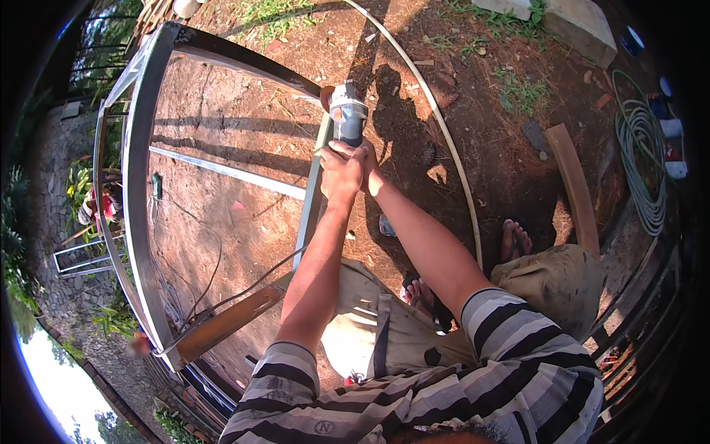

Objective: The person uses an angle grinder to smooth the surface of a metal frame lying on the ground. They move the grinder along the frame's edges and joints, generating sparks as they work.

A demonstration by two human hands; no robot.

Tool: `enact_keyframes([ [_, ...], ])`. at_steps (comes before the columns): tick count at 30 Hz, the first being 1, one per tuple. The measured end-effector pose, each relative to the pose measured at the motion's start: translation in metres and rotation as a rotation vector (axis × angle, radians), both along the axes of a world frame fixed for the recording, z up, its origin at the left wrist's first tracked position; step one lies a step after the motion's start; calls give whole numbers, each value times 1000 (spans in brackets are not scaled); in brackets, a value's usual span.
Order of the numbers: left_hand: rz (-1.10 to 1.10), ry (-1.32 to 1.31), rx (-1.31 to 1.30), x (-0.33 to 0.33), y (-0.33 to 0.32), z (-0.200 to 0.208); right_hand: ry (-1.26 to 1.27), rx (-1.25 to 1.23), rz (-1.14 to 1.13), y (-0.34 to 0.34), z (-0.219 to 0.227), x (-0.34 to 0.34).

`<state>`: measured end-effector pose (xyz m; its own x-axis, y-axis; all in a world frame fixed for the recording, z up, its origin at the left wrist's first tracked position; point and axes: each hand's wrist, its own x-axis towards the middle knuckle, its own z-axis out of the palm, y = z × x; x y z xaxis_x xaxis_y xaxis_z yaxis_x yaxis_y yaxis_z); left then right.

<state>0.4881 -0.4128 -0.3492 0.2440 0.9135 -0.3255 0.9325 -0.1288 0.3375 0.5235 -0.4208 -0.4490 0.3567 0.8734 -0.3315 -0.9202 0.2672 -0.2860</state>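
Observation:
Both arms reach forward to an angle grinder (347, 118) with a grey body and a brownish disc (325, 98) at its head. My left hand (341, 176) wraps round the rear of its body. Pressed close beside it, my right hand (370, 161) closes on the same handle part, its fingers partly hidden. The disc sits at the corner of a metal frame (138, 170), where a dark top bar meets a pale green-grey bar (313, 189). Whether the disc touches the metal or spins, I cannot tell.
A thin silver bar (225, 172) crosses the frame. Dark cable (214, 285) runs near a rusty beam (231, 320). A pale hose (436, 111) curves over the dirt. At right lie a wooden plank (573, 181), a coiled green hose (640, 159) and a concrete block (577, 29).

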Motion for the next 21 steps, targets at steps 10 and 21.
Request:
enact_keyframes([
  [10, -1, 1, 4, -2, 0, 1, 31, 48, -106, -1, 8, 0],
  [21, 0, 33, 15, 1, -9, 8, -124, 78, -166, 3, -8, -6],
])
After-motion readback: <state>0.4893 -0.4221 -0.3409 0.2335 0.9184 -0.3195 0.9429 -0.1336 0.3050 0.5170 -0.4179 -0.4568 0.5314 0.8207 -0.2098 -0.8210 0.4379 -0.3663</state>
